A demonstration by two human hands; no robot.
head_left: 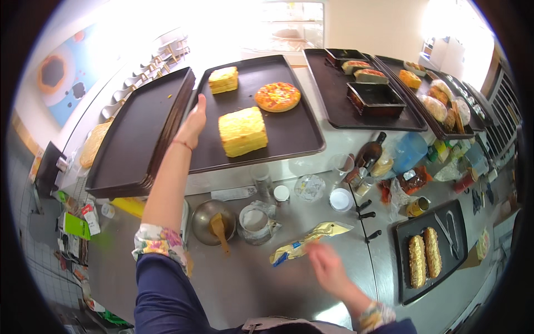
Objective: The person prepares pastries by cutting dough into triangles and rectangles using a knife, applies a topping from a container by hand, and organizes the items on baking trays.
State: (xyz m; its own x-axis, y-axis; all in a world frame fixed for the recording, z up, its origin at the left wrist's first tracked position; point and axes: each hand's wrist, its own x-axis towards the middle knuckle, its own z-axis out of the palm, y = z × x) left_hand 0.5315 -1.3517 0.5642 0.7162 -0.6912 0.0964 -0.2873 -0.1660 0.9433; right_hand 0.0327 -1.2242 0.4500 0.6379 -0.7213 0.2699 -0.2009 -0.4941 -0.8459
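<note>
My left hand (192, 119) is at the left rim of a dark baking tray (289, 139), its fingers closed on that edge. On this tray are two yellow layered blocks (242, 131) and a round pizza-like bread (277, 97). My right hand (328, 264) is low over the steel counter, blurred with fingers slightly bent, just below a crumpled yellow-and-blue piping bag (306, 240); whether it holds anything is unclear. A steel bowl with a wooden-handled brush (218, 227) and a bagged container (256, 222) stand between my hands.
Stacked trays (133, 128) stand left; trays with bread and black tins (375, 103) stand back right. Bottles (371, 150), jars and bags crowd the counter's (356, 284) back. A tray with two long pastries (417, 261) and tongs lies right. Chairs show beyond.
</note>
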